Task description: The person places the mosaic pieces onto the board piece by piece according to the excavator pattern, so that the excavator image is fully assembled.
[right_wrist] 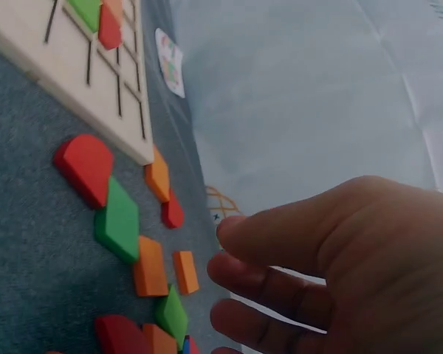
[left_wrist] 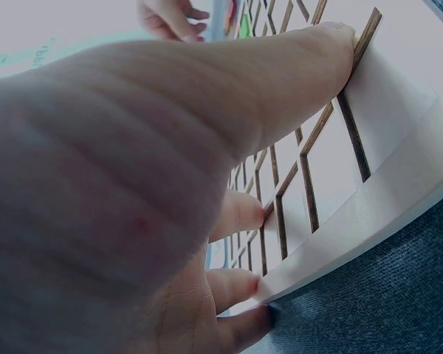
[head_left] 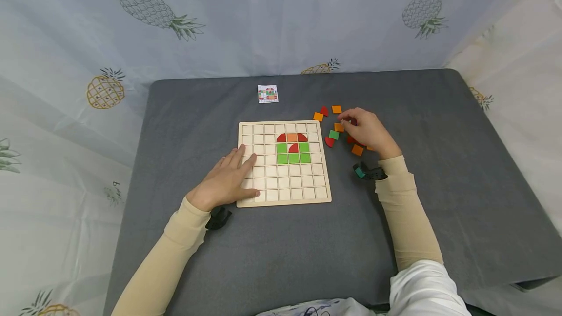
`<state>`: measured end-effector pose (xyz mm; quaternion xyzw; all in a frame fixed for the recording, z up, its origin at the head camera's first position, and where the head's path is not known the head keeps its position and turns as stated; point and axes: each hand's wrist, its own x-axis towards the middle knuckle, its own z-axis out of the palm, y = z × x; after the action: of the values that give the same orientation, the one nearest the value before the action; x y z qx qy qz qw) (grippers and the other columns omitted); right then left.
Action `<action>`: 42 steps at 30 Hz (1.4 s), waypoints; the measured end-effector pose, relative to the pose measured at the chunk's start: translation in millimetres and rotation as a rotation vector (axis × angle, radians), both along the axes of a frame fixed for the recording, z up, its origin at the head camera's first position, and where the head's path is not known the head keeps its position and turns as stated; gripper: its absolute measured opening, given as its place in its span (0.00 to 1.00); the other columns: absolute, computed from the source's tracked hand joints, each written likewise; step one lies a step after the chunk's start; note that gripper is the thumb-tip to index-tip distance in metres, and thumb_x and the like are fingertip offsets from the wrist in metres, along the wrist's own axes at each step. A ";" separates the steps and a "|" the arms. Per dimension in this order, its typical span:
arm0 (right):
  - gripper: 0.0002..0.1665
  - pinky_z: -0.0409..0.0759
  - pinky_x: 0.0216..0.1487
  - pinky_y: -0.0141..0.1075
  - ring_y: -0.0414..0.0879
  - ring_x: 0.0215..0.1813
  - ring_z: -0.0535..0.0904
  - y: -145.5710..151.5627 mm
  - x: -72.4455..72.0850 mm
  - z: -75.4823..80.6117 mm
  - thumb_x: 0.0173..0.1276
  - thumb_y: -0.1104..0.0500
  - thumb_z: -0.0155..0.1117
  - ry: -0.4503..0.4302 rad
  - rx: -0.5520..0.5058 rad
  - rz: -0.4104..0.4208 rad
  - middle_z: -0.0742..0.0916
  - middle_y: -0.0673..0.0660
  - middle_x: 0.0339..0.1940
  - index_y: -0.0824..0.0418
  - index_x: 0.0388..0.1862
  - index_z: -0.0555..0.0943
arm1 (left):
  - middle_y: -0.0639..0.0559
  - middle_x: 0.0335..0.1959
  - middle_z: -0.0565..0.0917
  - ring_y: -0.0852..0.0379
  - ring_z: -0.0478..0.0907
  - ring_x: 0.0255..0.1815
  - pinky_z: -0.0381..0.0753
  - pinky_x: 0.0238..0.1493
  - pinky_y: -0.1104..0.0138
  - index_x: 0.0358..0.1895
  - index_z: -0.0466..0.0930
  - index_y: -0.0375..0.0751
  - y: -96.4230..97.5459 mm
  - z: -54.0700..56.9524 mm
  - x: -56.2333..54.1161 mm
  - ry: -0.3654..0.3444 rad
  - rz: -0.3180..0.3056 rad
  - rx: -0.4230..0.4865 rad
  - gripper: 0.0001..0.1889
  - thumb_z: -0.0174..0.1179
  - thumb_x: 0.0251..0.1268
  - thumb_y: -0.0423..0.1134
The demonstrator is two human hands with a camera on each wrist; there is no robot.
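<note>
My left hand (head_left: 225,179) rests on the left side of a wooden grid board (head_left: 263,169), its fingers spread. In the left wrist view the thumb (left_wrist: 310,66) lies across the board's grid squares. Set in the board are several green squares (head_left: 304,158), an orange square (head_left: 291,137) and red quarter-round pieces (head_left: 302,137). Over the loose pieces right of the board hovers my right hand (head_left: 368,129), fingers bent loosely. Nothing shows between its thumb (right_wrist: 273,232) and fingers in the right wrist view. Below them lie an orange piece (right_wrist: 184,272) and a green piece (right_wrist: 171,313).
A small printed card (head_left: 268,94) with a coloured pattern lies behind the board. More loose pieces sit right of the board, among them a red one (head_left: 329,142), a green one (head_left: 334,134) and an orange one (head_left: 357,150). A dark grey cloth covers the table (head_left: 281,252).
</note>
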<state>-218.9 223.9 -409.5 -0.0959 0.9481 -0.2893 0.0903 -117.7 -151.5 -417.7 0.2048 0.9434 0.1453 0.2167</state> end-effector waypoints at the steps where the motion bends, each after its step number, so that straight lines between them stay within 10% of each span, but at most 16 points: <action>1: 0.19 0.72 0.35 0.42 0.55 0.39 0.73 -0.1 -0.9 -1.5 0.79 0.60 0.55 0.010 0.019 0.014 0.81 0.65 0.56 0.65 0.63 0.80 | 0.33 0.84 0.41 0.34 0.42 0.84 0.48 0.81 0.41 0.82 0.52 0.40 -0.1 -0.1 0.0 0.001 -0.001 0.001 0.49 0.67 0.65 0.56; 22: 0.25 0.77 0.53 0.56 0.61 0.53 0.74 15.0 -9.7 -11.7 0.77 0.64 0.53 -0.024 0.142 -0.020 0.77 0.68 0.62 0.62 0.71 0.73 | 0.33 0.84 0.41 0.34 0.42 0.84 0.48 0.81 0.41 0.81 0.52 0.39 -0.7 0.5 0.2 -0.001 -0.001 0.017 0.49 0.67 0.64 0.56; 29: 0.26 0.73 0.40 0.50 0.62 0.47 0.73 36.2 -8.1 -1.1 0.76 0.67 0.45 -0.045 0.125 -0.095 0.77 0.69 0.68 0.62 0.70 0.74 | 0.33 0.84 0.42 0.34 0.42 0.84 0.49 0.81 0.40 0.81 0.52 0.40 -0.8 -0.4 -0.3 0.003 -0.001 0.015 0.49 0.67 0.64 0.56; 42: 0.29 0.69 0.66 0.67 0.70 0.69 0.68 65.2 -5.1 5.8 0.81 0.55 0.49 -0.176 0.183 -0.114 0.71 0.75 0.71 0.69 0.73 0.67 | 0.33 0.84 0.41 0.33 0.41 0.84 0.48 0.81 0.40 0.82 0.52 0.40 -0.6 -1.4 -0.2 -0.002 0.002 0.018 0.49 0.67 0.64 0.56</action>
<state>-224.0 289.1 -403.7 -0.0073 0.9629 -0.2135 0.1650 -117.9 -152.1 -419.1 0.2055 0.9421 0.1544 0.2154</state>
